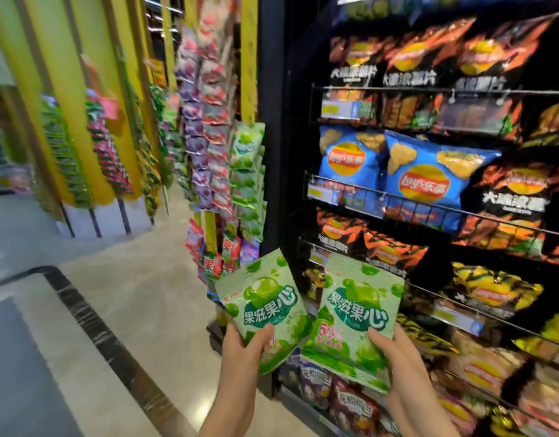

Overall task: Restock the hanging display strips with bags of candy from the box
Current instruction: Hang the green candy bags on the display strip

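I hold two green candy bags in front of the shelf end. My left hand grips the lower corner of the left green bag, which tilts left. My right hand grips the right green bag at its lower right edge. Above them, hanging display strips run down the end of the shelving, filled with purple and red bags. The rightmost strip carries matching green bags. The box is not in view.
A black wire rack of chip bags fills the right side. Yellow columns with more hanging strips stand at the left. Beige floor with a dark border stripe lies between them. Purple packets sit low under my hands.
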A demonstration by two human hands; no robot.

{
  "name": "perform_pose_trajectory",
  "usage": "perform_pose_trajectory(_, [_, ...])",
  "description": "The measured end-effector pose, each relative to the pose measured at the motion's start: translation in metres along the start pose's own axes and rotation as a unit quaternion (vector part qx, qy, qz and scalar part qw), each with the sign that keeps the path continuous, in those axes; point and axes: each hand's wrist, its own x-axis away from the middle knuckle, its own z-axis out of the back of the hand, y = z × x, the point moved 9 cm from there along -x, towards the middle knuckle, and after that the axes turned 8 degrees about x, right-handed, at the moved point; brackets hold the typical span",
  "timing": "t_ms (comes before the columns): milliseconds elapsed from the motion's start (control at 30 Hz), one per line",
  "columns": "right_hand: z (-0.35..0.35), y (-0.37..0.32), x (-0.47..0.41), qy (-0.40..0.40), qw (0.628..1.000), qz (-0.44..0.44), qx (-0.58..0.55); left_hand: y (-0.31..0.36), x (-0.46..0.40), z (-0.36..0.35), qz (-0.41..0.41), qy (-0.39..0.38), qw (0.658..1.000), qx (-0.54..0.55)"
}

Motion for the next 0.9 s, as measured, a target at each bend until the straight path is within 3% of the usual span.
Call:
perform_pose_trajectory(333, [-0.092, -0.018, -0.067, -0.053, 0.998, 0.014, 0.006, 0.067, -0.069, 0.039, -0.088, 0.061, 0.994, -0.008])
perform_pose_trajectory(900, [-0.221, -0.133, -0.241, -0.018, 0.981, 0.192, 0.013, 0.18, -0.301, 0.007, -0.175, -0.009, 0.98, -0.089])
